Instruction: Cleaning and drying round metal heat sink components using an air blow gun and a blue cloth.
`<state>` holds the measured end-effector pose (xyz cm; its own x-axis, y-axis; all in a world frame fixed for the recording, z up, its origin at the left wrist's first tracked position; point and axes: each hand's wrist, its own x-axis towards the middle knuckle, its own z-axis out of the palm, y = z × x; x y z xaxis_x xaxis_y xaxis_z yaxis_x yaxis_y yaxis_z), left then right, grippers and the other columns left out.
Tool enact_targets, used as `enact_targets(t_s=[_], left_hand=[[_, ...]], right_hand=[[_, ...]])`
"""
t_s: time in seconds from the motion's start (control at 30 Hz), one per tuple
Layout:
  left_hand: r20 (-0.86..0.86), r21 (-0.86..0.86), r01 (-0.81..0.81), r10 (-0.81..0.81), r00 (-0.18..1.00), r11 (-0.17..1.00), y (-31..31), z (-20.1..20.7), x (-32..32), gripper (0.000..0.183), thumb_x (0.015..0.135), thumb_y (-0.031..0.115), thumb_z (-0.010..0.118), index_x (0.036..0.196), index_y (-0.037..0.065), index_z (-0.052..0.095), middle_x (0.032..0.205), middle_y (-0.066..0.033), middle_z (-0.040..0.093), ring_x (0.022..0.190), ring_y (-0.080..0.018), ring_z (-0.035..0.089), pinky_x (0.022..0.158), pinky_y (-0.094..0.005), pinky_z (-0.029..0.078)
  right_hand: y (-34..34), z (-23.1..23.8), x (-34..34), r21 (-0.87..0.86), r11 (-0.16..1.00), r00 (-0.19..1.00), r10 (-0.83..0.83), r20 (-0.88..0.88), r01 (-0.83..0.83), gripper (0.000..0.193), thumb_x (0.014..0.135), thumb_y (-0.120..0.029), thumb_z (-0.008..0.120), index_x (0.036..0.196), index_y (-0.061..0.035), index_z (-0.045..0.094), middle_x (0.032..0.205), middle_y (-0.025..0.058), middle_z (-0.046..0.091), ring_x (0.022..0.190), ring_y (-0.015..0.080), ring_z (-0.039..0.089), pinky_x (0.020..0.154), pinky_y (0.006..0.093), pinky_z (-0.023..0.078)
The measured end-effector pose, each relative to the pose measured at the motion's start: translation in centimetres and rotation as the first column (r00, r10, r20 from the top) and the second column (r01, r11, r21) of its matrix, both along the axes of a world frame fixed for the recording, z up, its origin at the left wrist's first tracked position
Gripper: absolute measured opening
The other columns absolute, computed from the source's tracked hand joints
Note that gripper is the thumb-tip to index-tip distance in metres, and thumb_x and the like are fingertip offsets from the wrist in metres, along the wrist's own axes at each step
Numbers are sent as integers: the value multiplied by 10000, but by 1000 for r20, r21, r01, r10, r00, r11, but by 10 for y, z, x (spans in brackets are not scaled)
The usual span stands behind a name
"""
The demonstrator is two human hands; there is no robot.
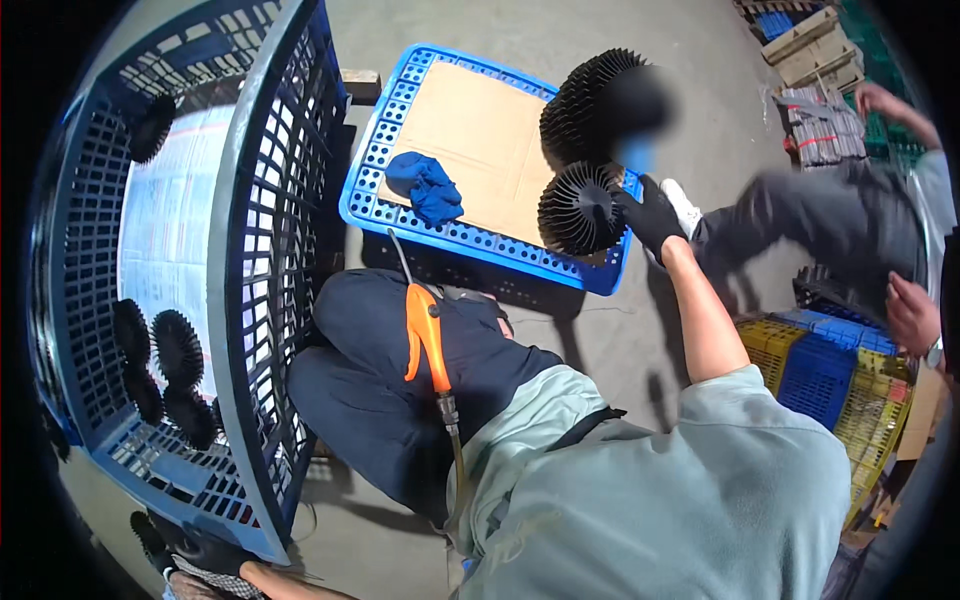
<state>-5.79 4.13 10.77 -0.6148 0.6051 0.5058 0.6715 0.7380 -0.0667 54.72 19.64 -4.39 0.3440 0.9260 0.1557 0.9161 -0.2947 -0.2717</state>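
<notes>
My right hand (652, 215), in a black glove, grips the right side of a round black finned heat sink (575, 210). That part sits at the front right corner of a cardboard sheet (470, 120) on an upturned-looking blue plastic crate (490, 243). Behind it stands a row of similar black heat sinks (578, 110). Far to the lower left, my left hand (205, 550), also black-gloved, is by the near end of a big grey-blue crate (240, 180). Another finned part (147, 535) is beside it; its fingers are too dark to read.
An orange air blow gun (428, 335) with a hose lies over my lap. A crumpled blue cloth (425, 188) rests on the cardboard. Several heat sinks (178, 350) lie inside the big crate. At right, a person (830, 215) stands near yellow and blue crates (820, 370).
</notes>
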Motion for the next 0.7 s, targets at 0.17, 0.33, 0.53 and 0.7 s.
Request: enact_targets(t_s=[0.17, 0.33, 0.53, 0.7], left_hand=[[-593, -114, 273, -286, 753, 955, 11, 28, 22, 438, 965, 322, 498, 1235, -16, 568, 1168, -175, 616, 1050, -298, 598, 918, -353, 480], [545, 642, 443, -779, 311, 626, 83, 16, 226, 359, 932, 204, 553, 1239, 19, 560, 1183, -130, 613, 1053, -213, 597, 870, -314, 493], [936, 334, 745, -298, -189, 577, 151, -168, 389, 817, 864, 364, 628, 1417, -103, 248, 1426, -313, 343, 1324, -416, 367, 1077, -427, 336], [815, 558, 551, -285, -504, 621, 151, -244, 420, 761, 859, 238, 670, 1429, -69, 272, 1345, -225, 482, 1196, -292, 501, 1000, -346, 407]], right_hand=[[-9, 8, -12, -420, 900, 696, -376, -611, 117, 485, 843, -426, 647, 1042, 13, 590, 877, 112, 677, 812, 215, 640, 727, 344, 494], [-14, -34, 21, -427, 898, 571, -407, -713, 108, 465, 873, -408, 641, 1139, -29, 594, 858, 65, 656, 734, 162, 611, 652, 302, 496], [-16, -62, 12, -379, 921, 683, -337, -647, 96, 599, 838, -489, 631, 1164, 11, 581, 1044, 192, 674, 969, 310, 646, 832, 376, 493], [-28, -76, 7, -109, 983, 885, -179, -431, 146, 420, 883, -328, 640, 1133, 8, 605, 852, 91, 667, 743, 160, 615, 664, 313, 498]])
